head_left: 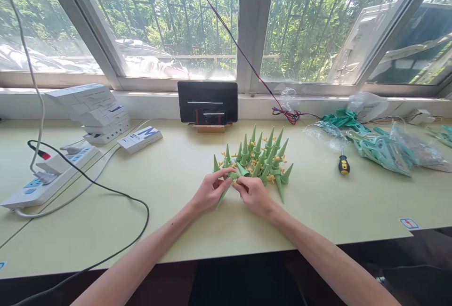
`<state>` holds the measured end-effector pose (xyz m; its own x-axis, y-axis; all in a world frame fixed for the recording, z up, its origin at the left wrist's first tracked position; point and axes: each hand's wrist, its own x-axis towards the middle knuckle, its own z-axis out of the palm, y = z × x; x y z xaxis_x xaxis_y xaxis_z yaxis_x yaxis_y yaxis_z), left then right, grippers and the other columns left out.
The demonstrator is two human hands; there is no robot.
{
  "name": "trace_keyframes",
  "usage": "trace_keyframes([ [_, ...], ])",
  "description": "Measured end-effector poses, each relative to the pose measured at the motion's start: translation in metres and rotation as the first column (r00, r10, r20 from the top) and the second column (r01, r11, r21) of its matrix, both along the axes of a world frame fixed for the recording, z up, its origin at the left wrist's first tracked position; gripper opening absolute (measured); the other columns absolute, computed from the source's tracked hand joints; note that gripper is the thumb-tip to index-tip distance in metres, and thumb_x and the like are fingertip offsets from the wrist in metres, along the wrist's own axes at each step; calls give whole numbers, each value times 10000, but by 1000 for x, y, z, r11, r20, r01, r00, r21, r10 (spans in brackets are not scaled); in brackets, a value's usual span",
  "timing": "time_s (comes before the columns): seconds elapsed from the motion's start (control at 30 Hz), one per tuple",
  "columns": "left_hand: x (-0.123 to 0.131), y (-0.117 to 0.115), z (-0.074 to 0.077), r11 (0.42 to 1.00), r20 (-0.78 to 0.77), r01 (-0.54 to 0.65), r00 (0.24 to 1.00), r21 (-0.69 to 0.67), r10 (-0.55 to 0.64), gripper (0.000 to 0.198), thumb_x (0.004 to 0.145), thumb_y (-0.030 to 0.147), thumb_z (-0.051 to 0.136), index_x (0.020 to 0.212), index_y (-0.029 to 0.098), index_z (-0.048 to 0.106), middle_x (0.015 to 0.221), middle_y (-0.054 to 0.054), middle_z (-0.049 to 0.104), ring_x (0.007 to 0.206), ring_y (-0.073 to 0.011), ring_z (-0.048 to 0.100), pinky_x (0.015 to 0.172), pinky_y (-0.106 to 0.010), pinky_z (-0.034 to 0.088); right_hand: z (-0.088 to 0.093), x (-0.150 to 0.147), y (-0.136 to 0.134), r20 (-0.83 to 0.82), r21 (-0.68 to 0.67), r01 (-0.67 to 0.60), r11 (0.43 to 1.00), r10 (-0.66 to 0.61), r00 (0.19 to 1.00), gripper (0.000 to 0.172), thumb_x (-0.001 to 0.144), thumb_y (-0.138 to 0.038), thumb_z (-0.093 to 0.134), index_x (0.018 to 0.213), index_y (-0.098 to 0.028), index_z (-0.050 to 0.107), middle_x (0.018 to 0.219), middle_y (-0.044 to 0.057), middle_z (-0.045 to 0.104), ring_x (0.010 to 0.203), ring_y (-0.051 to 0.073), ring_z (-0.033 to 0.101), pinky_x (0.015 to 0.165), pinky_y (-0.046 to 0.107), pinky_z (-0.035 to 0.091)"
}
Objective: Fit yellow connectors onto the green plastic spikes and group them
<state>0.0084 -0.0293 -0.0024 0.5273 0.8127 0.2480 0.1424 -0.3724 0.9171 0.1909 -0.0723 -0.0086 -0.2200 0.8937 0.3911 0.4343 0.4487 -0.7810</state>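
My left hand (pixel 213 187) is closed on a green cone-shaped piece (pixel 222 197), whose pointed end sticks out down below the fingers. Close against it, my right hand (pixel 254 193) pinches at the piece's upper end; a bit of yellow shows between the fingertips there. Just beyond both hands stands a cluster of similar green cones (pixel 245 151), mostly upright with tips up. One cone (pixel 278 188) at the near right of the cluster points down toward me. Small yellow parts (pixel 270 179) sit among the cones. My fingers hide most of the held piece's top.
On the left are a power strip (pixel 49 179), stacked white boxes (pixel 95 110) and a black cable (pixel 137 197). Behind the cones, a dark tablet (pixel 207 99) leans by the window. To the right lie a screwdriver (pixel 343 165) and green plastic clips (pixel 383 151) in clear bags.
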Motion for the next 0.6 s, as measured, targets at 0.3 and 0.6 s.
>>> trace_keyframes([
  [0.3, 0, 0, 2, 1000, 8, 17, 1000, 1, -17, 353, 957, 384, 544, 1212, 157, 630, 721, 16, 452, 478, -39, 263, 423, -210, 211, 1, 1, 0, -27, -41, -36, 998, 35, 999, 365, 960, -310, 440, 638, -230, 287, 555, -32, 344, 525, 132, 288, 541, 291, 252],
  [0.6, 1, -2, 5, 1000, 21, 22, 1000, -2, -22, 391, 956, 417, 542, 1227, 146, 623, 710, 19, 463, 479, -40, 267, 424, -206, 215, 9, 0, -2, -124, -194, -59, 979, 35, 992, 311, 942, -289, 462, 644, -198, 467, 546, -31, 453, 512, 115, 395, 521, 261, 323],
])
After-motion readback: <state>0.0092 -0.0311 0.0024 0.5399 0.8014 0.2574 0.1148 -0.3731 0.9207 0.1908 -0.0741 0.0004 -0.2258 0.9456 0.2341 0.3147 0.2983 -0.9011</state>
